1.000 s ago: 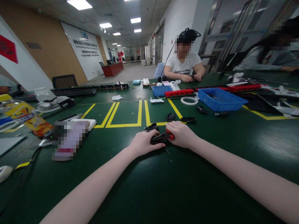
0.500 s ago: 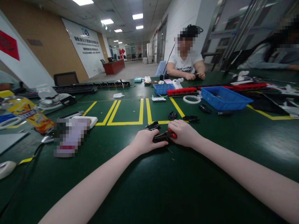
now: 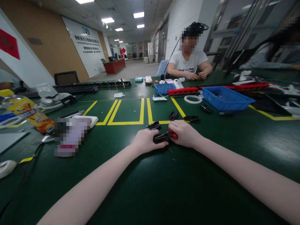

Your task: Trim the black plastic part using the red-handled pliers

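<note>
My left hand [image 3: 145,141] is closed around a small black plastic part [image 3: 159,138], thumb along its near side. Red-handled pliers [image 3: 174,135] are gripped in my right hand [image 3: 184,133], their dark jaws against the part's right end. Fingers hide most of the handles. Just beyond my hands lie several loose black pieces, among them a ribbed one [image 3: 153,125], a crumpled-looking one [image 3: 173,115] and a flat one [image 3: 192,118]. Two thin metal pins, one of them a short pin [image 3: 173,159], rest on the green table [image 3: 150,190] below my hands.
A large blue bin [image 3: 227,99] and a smaller blue bin [image 3: 164,89] stand farther back, near a white ring [image 3: 192,99] and red strips [image 3: 182,91]. On the left are a phone [image 3: 73,136], a drink bottle [image 3: 29,112] and a tape roll [image 3: 7,168]. A co-worker [image 3: 188,62] sits opposite.
My hands, the pliers and the black part stay nearly in place. Across the table, the co-worker's head and upper body have shifted slightly to the right.
</note>
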A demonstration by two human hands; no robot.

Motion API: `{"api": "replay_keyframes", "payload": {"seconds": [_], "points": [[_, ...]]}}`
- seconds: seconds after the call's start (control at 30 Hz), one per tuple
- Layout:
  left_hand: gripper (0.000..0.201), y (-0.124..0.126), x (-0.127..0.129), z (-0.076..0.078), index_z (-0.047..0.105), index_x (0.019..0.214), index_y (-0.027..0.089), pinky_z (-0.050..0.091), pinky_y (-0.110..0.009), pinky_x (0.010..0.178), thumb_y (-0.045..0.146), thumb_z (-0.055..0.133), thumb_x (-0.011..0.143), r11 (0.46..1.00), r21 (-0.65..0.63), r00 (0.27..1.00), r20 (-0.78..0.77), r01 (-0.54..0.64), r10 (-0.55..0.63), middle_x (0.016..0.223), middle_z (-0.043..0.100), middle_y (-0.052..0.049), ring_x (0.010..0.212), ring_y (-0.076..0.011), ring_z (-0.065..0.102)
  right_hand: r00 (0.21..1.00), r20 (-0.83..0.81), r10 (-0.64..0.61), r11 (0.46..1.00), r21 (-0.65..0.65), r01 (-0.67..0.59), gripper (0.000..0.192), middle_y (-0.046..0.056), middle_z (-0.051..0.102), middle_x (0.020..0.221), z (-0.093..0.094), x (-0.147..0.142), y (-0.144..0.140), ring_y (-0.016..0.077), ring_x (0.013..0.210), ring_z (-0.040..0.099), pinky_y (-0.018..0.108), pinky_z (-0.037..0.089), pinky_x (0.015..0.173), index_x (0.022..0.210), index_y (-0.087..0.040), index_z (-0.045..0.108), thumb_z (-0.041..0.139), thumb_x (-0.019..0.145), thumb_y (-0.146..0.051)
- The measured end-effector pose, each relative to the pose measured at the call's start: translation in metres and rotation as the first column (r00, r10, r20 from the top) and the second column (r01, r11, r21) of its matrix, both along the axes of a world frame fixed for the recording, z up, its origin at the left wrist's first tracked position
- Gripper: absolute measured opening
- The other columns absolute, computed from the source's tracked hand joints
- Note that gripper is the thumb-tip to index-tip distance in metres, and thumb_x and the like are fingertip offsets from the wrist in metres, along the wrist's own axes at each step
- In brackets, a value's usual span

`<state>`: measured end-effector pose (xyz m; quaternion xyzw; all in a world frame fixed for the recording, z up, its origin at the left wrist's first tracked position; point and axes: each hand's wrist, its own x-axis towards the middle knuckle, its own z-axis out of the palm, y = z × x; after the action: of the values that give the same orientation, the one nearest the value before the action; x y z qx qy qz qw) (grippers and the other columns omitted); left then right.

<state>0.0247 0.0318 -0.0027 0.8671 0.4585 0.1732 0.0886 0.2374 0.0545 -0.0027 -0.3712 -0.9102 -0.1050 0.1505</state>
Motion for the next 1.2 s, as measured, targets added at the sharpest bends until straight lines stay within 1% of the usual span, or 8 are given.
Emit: {"api": "replay_keyframes", "payload": {"seconds": [0.23, 0.43, 0.63, 0.73, 0.9, 1.03, 1.2], "points": [[0.042, 0.0014, -0.0015, -0.0025, 0.057, 0.078, 0.021, 0.036, -0.024, 0.055, 0.063, 0.057, 0.078, 1.0, 0.011, 1.0, 0.023, 0.005, -0.006, 0.075, 0.066, 0.0, 0.066, -0.0175, 0.061, 1.0, -0.001, 0.008, 1.0, 0.002, -0.008, 0.007, 0.01, 0.062, 0.08, -0.0004, 0.0001, 0.001, 0.0223, 0.077, 0.055, 0.033, 0.041, 0.072, 0.076, -0.016, 0.053, 0.056, 0.073, -0.022], [0.041, 0.0007, -0.0016, 0.0006, 0.06, 0.088, 0.022, 0.038, -0.024, 0.059, 0.061, 0.057, 0.078, 0.999, -0.047, 0.997, 0.08, 0.002, 0.001, 0.082, 0.067, -0.001, 0.071, -0.0177, 0.061, 1.0, -0.015, -0.003, 1.0, 0.01, 0.003, 0.009, 0.01, 0.062, 0.081, -0.0018, 0.001, 0.0015, 0.022, 0.077, 0.055, 0.032, 0.042, 0.071, 0.076, -0.016, 0.052, 0.057, 0.072, -0.022], [0.049, 0.0005, -0.0019, 0.0021, 0.058, 0.072, 0.02, 0.031, -0.024, 0.053, 0.068, 0.051, 0.079, 0.998, -0.052, 0.998, 0.067, 0.02, -0.016, 0.068, 0.062, 0.0, 0.06, -0.0148, 0.055, 1.0, -0.011, -0.001, 1.0, 0.025, 0.001, 0.007, 0.01, 0.062, 0.081, -0.002, 0.0013, 0.0018, 0.0218, 0.076, 0.055, 0.032, 0.041, 0.068, 0.076, -0.016, 0.052, 0.056, 0.072, -0.021], [0.053, 0.0009, -0.0021, 0.0013, 0.056, 0.067, 0.019, 0.028, -0.023, 0.052, 0.07, 0.048, 0.079, 0.998, -0.047, 0.998, 0.062, 0.032, -0.029, 0.064, 0.059, 0.0, 0.057, -0.0139, 0.052, 1.0, -0.009, 0.0, 0.999, 0.033, 0.0, 0.007, 0.01, 0.061, 0.08, -0.0022, 0.0011, 0.0018, 0.0218, 0.076, 0.054, 0.031, 0.04, 0.068, 0.076, -0.017, 0.051, 0.056, 0.072, -0.02], [0.054, 0.0013, -0.0023, -0.0003, 0.055, 0.066, 0.019, 0.027, -0.023, 0.053, 0.072, 0.046, 0.079, 0.998, -0.04, 0.998, 0.054, 0.047, -0.045, 0.063, 0.058, 0.001, 0.057, -0.0138, 0.05, 1.0, -0.005, 0.007, 0.999, 0.05, -0.006, 0.007, 0.009, 0.061, 0.079, -0.0024, 0.0016, 0.0019, 0.0216, 0.075, 0.053, 0.031, 0.038, 0.067, 0.075, -0.017, 0.052, 0.056, 0.071, -0.02], [0.054, 0.0013, -0.0031, 0.0007, 0.053, 0.066, 0.019, 0.028, -0.023, 0.053, 0.071, 0.045, 0.081, 0.994, -0.058, 0.993, 0.069, 0.095, -0.091, 0.062, 0.057, 0.001, 0.056, -0.013, 0.049, 1.0, -0.01, 0.013, 0.998, 0.069, -0.013, 0.007, 0.009, 0.061, 0.08, -0.0016, 0.0023, 0.0014, 0.0222, 0.076, 0.052, 0.032, 0.037, 0.068, 0.076, -0.017, 0.052, 0.055, 0.071, -0.021], [0.054, 0.0015, -0.004, 0.0016, 0.051, 0.065, 0.019, 0.027, -0.023, 0.053, 0.071, 0.046, 0.08, 0.991, -0.066, 0.99, 0.085, 0.119, -0.114, 0.061, 0.056, 0.002, 0.055, -0.0126, 0.049, 1.0, -0.022, 0.018, 0.997, 0.073, -0.017, 0.006, 0.009, 0.06, 0.079, -0.0013, 0.0026, 0.0015, 0.0217, 0.076, 0.051, 0.032, 0.036, 0.068, 0.076, -0.017, 0.052, 0.055, 0.073, -0.022]]}}
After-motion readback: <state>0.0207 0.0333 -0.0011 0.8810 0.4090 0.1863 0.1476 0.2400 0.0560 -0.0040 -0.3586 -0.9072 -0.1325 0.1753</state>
